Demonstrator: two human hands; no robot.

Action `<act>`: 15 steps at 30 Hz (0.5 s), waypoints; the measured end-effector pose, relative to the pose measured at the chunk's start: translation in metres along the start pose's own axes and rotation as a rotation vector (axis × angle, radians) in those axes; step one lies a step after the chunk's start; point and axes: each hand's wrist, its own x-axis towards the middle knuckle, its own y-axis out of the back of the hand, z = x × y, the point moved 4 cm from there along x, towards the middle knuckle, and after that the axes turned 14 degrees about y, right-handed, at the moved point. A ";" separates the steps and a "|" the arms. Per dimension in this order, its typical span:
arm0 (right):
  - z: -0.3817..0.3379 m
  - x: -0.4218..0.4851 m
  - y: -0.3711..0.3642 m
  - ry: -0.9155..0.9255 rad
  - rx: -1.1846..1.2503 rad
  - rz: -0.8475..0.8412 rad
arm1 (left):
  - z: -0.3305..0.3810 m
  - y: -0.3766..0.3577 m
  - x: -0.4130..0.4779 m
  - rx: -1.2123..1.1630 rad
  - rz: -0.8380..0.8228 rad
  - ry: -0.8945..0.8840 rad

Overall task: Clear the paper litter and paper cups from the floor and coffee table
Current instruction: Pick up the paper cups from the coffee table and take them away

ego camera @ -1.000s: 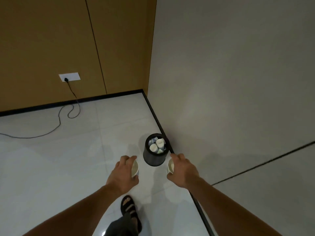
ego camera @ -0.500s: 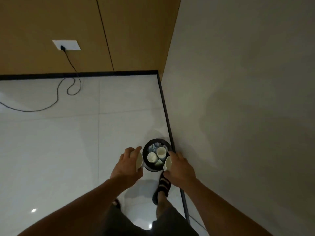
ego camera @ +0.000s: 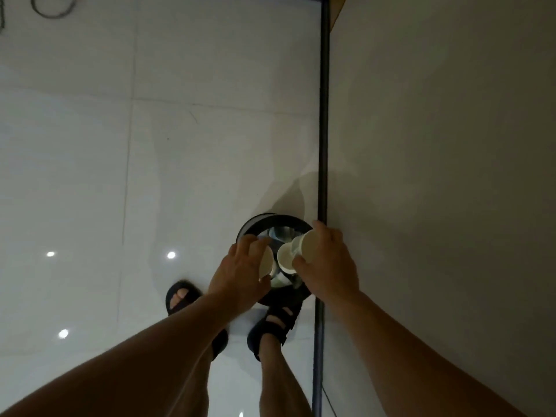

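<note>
A round black waste bin [ego camera: 258, 221] stands on the floor against the wall, directly below me, with white paper cups and litter inside. My left hand [ego camera: 240, 275] grips a white paper cup [ego camera: 266, 264] over the bin's left rim. My right hand [ego camera: 326, 263] grips a second white paper cup [ego camera: 305, 245], tipped on its side with its mouth toward the middle of the bin. Another cup [ego camera: 285, 258] shows just below it, over the opening.
A grey wall [ego camera: 436, 145] with a black skirting strip [ego camera: 323, 115] runs along the right. Glossy white floor tiles [ego camera: 90, 176] spread to the left. My sandalled feet [ego camera: 275, 323] stand right behind the bin. A grey cable [ego camera: 52, 9] loops at the top left.
I have stepped up to the bin and now look straight down at it. Both hands have moved forward with their cups, from the bin's near side to over its opening.
</note>
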 end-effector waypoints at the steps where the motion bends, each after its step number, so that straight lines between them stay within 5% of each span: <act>1: 0.006 0.013 -0.010 0.013 0.005 -0.001 | -0.007 -0.011 0.013 0.028 0.002 0.002; 15: 0.051 0.027 -0.101 0.216 -0.263 -0.239 | -0.039 -0.101 0.035 0.271 0.116 -0.097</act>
